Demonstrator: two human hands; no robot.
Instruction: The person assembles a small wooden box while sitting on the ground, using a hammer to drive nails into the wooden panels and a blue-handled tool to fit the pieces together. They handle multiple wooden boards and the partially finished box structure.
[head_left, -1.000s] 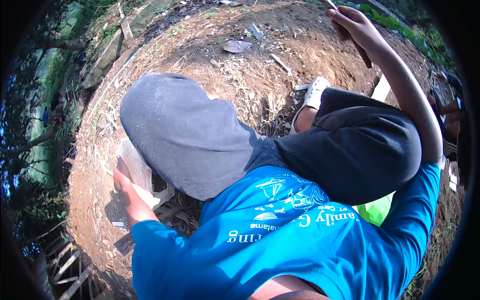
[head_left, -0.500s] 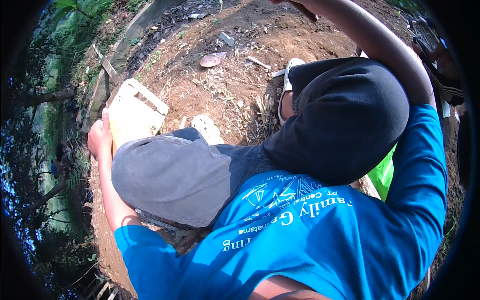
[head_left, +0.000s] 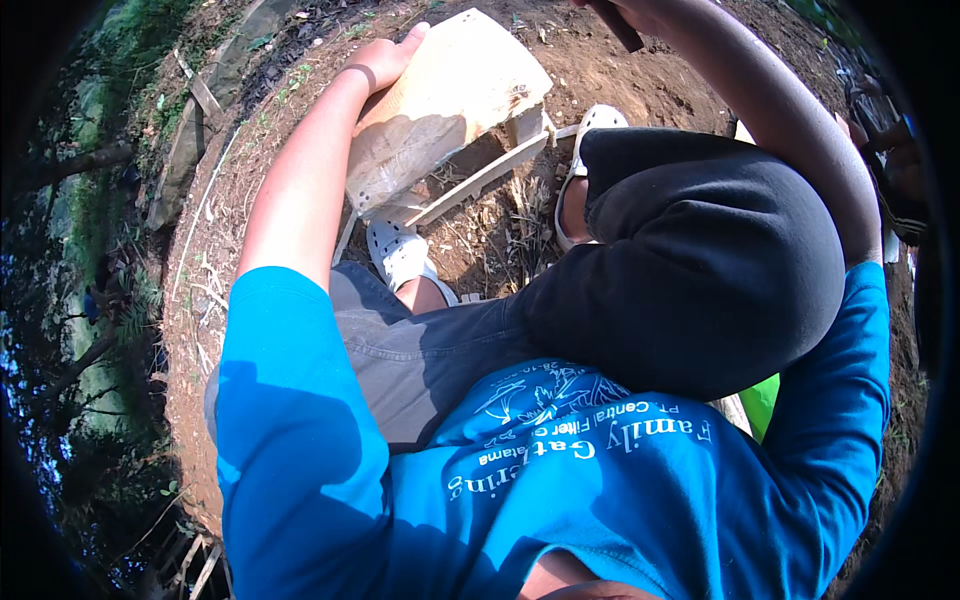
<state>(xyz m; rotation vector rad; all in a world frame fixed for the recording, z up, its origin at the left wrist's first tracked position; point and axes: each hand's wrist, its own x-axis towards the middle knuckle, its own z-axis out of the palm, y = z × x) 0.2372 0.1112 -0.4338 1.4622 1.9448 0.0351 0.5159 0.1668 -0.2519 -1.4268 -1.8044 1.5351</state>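
Head cam: L hand point(head_left: 388, 62) grips wooden frame point(head_left: 445, 90), R hand point(head_left: 650, 8) dark handle point(head_left: 617, 27), fingers mostly hidden.

wears white printed lettering point(head_left: 588, 440), large and small, with a few digits point(head_left: 548, 366), across the front of the blue shirt point(head_left: 600, 505); reads upside down, partly lost in folds.

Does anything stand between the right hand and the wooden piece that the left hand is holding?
Nothing visible does: in this picture, only soil shows between the right hand, with its dark brown object, and the wooden piece. The right hand is partly cut off at the top.
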